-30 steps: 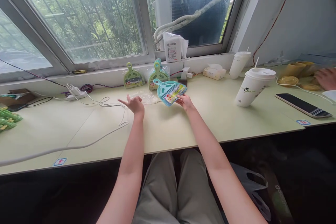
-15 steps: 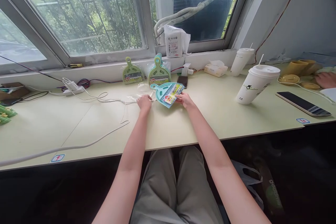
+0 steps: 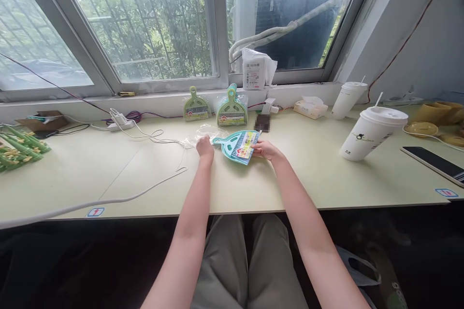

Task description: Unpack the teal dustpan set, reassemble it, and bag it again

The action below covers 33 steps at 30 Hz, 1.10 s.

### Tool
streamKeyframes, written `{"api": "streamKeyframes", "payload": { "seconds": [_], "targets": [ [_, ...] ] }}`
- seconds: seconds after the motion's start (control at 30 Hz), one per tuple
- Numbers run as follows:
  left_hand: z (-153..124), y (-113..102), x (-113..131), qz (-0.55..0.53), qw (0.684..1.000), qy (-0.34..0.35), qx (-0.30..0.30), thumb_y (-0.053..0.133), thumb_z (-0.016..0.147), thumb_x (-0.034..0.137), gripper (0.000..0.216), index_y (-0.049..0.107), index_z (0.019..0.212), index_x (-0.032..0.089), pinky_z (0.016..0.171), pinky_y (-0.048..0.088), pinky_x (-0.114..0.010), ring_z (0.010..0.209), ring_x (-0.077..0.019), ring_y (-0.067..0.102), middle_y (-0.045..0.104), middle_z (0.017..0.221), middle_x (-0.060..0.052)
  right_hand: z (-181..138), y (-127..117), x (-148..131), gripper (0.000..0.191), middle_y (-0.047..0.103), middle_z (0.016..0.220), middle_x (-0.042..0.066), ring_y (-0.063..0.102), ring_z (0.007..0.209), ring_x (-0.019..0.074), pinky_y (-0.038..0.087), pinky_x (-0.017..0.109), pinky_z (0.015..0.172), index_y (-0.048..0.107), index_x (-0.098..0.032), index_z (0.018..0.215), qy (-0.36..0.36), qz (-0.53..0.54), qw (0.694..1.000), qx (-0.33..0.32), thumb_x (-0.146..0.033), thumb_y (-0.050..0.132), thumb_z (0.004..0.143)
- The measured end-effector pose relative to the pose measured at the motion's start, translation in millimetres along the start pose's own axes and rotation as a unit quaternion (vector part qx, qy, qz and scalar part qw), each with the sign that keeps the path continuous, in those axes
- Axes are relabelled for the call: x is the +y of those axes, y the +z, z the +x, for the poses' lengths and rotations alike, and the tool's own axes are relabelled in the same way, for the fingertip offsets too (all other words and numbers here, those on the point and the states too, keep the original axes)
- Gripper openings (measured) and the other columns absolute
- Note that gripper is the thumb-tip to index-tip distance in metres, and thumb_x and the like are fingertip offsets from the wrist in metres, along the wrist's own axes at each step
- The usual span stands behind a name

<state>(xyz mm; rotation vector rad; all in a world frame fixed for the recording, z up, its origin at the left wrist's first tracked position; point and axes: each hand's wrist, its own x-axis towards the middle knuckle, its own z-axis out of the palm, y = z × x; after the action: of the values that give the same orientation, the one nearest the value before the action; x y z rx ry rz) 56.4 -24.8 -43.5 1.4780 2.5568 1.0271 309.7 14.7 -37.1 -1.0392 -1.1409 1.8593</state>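
My right hand [image 3: 267, 149] grips the wide edge of a turquoise mini dustpan and brush set [image 3: 235, 147], its fingers behind a colourful label. The set is tilted just above the table, handle pointing left. My left hand [image 3: 205, 147] is closed on a clear plastic bag [image 3: 208, 133], which spreads crumpled behind it, close to the dustpan's handle. Against the sill stand a green dustpan set [image 3: 195, 106] in clear wrap and a stack of wrapped dustpan sets [image 3: 232, 108].
Two white paper cups [image 3: 373, 133] with straws and a phone [image 3: 435, 161] are on the right. A tissue pack [image 3: 311, 107] lies near the sill. White cables [image 3: 145, 198] cross the left side, past a power strip [image 3: 121, 123]. Green bundles [image 3: 21, 152] lie far left.
The dustpan set has turned so that its handle points more directly left, towards my left hand. The view has swung left, and another person's hand at the right edge is out of sight.
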Motion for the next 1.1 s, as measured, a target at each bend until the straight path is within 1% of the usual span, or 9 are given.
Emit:
{"api": "streamKeyframes", "payload": {
  "seconds": [0.23, 0.37, 0.53, 0.63, 0.77, 0.87, 0.93, 1.0, 1.1],
  "targets": [
    [-7, -4, 13, 0.055, 0.985, 0.084, 0.137, 0.037, 0.088, 0.008, 0.04, 0.057, 0.123, 0.015, 0.093, 0.039, -0.043, 0.113, -0.0312, 0.052, 0.064, 0.112, -0.016, -3, 18, 1, 0.026, 0.075, 0.085, 0.009, 0.073, 0.077, 0.0223, 0.06, 0.042, 0.082, 0.064, -0.013, 0.093, -0.071, 0.015, 0.996, 0.045, 0.002, 0.061, 0.072],
    [-11, -3, 22, 0.007, 0.976, 0.167, 0.142, 0.038, 0.09, 0.011, 0.037, 0.058, 0.12, 0.017, 0.098, 0.034, -0.045, 0.111, -0.0303, 0.052, 0.065, 0.11, -0.014, -5, 31, 4, 0.027, 0.075, 0.084, 0.007, 0.073, 0.076, 0.023, 0.06, 0.045, 0.082, 0.064, -0.016, 0.096, -0.108, 0.017, 0.994, 0.01, -0.004, 0.066, 0.072],
    [-19, -7, 31, -0.104, 0.966, 0.206, 0.114, 0.045, 0.089, 0.016, 0.028, 0.06, 0.112, 0.022, 0.102, 0.032, -0.045, 0.111, -0.0284, 0.053, 0.066, 0.106, -0.011, -4, 32, 7, 0.023, 0.075, 0.083, 0.006, 0.073, 0.074, 0.022, 0.059, 0.047, 0.085, 0.064, -0.016, 0.091, -0.121, 0.046, 0.991, 0.036, -0.006, 0.069, 0.071],
    [-23, -12, 37, -0.186, 0.954, 0.164, 0.169, 0.054, 0.087, 0.025, 0.034, 0.053, 0.121, 0.023, 0.109, 0.026, -0.049, 0.129, -0.0297, 0.042, 0.054, 0.129, -0.013, -4, 31, 7, 0.024, 0.075, 0.085, 0.006, 0.073, 0.077, 0.0217, 0.057, 0.047, 0.089, 0.063, -0.017, 0.092, -0.139, 0.08, 0.986, 0.051, -0.007, 0.069, 0.071],
    [-18, -18, 38, -0.353, 0.893, -0.054, 0.273, 0.059, 0.085, 0.04, 0.064, 0.028, 0.138, 0.023, 0.113, 0.025, -0.048, 0.145, -0.0287, 0.018, 0.024, 0.151, -0.017, -4, 31, 7, 0.024, 0.075, 0.088, 0.006, 0.072, 0.08, 0.0217, 0.057, 0.046, 0.091, 0.062, -0.017, 0.093, -0.169, 0.118, 0.977, 0.047, -0.01, 0.07, 0.071],
    [-7, -15, 34, -0.534, 0.814, -0.175, 0.148, 0.056, 0.087, 0.047, 0.061, 0.029, 0.137, 0.024, 0.107, 0.038, -0.04, 0.139, -0.0248, 0.033, 0.033, 0.146, -0.017, -3, 31, 8, 0.025, 0.074, 0.089, 0.005, 0.072, 0.08, 0.021, 0.057, 0.044, 0.09, 0.062, -0.017, 0.093, -0.186, 0.127, 0.973, 0.043, -0.012, 0.071, 0.071],
    [-3, -11, 32, -0.648, 0.744, -0.162, 0.008, 0.054, 0.089, 0.045, 0.051, 0.038, 0.133, 0.023, 0.096, 0.047, -0.033, 0.125, -0.0212, 0.052, 0.049, 0.135, -0.015, -2, 30, 9, 0.026, 0.074, 0.09, 0.005, 0.072, 0.08, 0.0203, 0.058, 0.043, 0.089, 0.062, -0.018, 0.093, -0.195, 0.125, 0.972, 0.035, -0.013, 0.073, 0.07],
    [-1, -6, 32, -0.707, 0.691, -0.127, -0.083, 0.056, 0.089, 0.036, 0.044, 0.045, 0.128, 0.02, 0.082, 0.052, -0.026, 0.105, -0.0172, 0.063, 0.06, 0.121, -0.012, -2, 30, 9, 0.027, 0.073, 0.09, 0.004, 0.072, 0.079, 0.0199, 0.059, 0.043, 0.087, 0.062, -0.018, 0.094, -0.203, 0.117, 0.972, 0.028, -0.015, 0.074, 0.07],
    [-2, -1, 34, -0.706, 0.69, -0.115, -0.111, 0.062, 0.083, 0.025, 0.045, 0.049, 0.126, 0.02, 0.061, 0.049, -0.019, 0.078, -0.0115, 0.066, 0.067, 0.104, -0.007, -1, 30, 8, 0.027, 0.073, 0.09, 0.004, 0.071, 0.077, 0.0197, 0.06, 0.043, 0.084, 0.061, -0.019, 0.093, -0.209, 0.104, 0.972, 0.026, -0.017, 0.075, 0.07]
  ]
}}
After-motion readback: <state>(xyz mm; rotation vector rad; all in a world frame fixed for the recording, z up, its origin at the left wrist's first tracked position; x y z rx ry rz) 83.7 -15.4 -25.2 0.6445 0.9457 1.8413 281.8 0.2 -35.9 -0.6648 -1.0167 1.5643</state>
